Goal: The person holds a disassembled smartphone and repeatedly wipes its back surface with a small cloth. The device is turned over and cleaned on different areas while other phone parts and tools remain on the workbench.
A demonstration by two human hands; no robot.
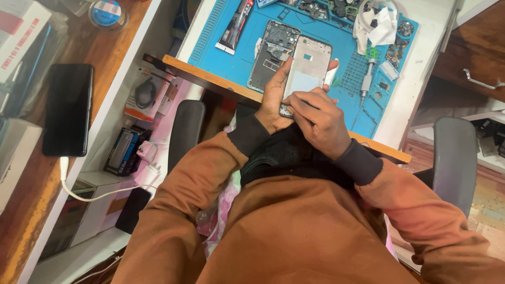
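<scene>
My left hand (273, 100) grips a silver phone frame (307, 66) by its left edge and holds it upright over the desk's front edge. The fingers of my right hand (315, 118) are curled against the frame's lower end, picking at its bottom corner. Whether they pinch a small tool or part, I cannot tell. Just left of the frame, an opened phone body (273, 52) with bare circuitry lies on the blue repair mat (242, 58).
A precision screwdriver (366, 79) lies on the mat to the right, below white wipes (376, 26) and small parts. A glue tube (236, 26) rests at the mat's left. A black phone (67, 109) charges on the wooden shelf at left. Chair armrests (187, 131) flank me.
</scene>
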